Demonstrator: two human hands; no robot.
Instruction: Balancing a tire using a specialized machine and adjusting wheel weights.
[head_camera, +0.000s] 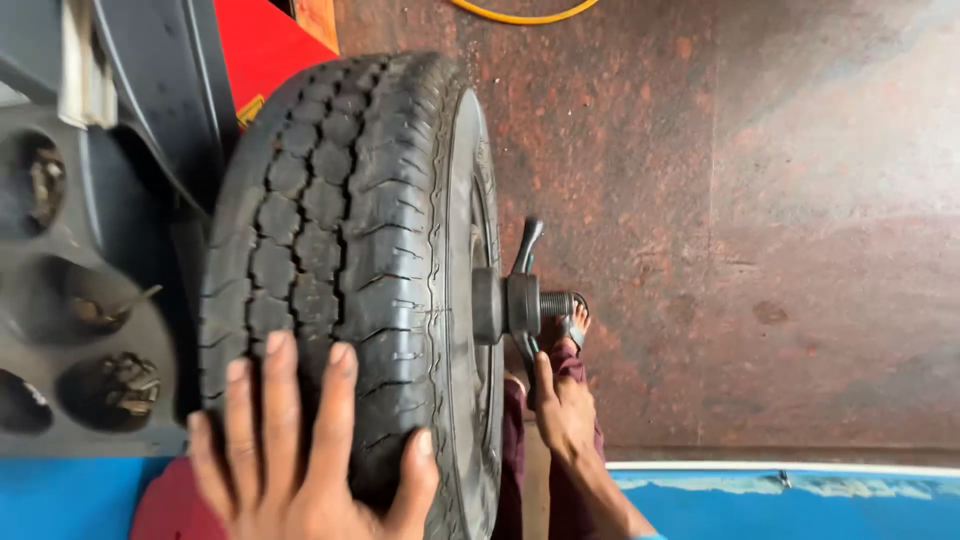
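Note:
A black tyre (345, 230) on its wheel stands upright on the shaft of a wheel machine, tread facing me. My left hand (300, 460) lies flat on the tread at the near side, fingers spread, thumb toward the sidewall. A black wing nut (522, 300) with two handles is threaded on the shaft (556, 302) against the wheel's hub. My right hand (563, 410) grips the lower handle of this wing nut. Below it I see my maroon trouser leg and a sandalled foot (572, 328).
The grey machine tray (95, 395) at the left has round pockets holding small metal weights. A red panel (262, 45) is behind the tyre. The floor (780, 220) is reddish-brown, with a yellow hose (520, 14) at the top and a blue strip (800, 500) at the bottom.

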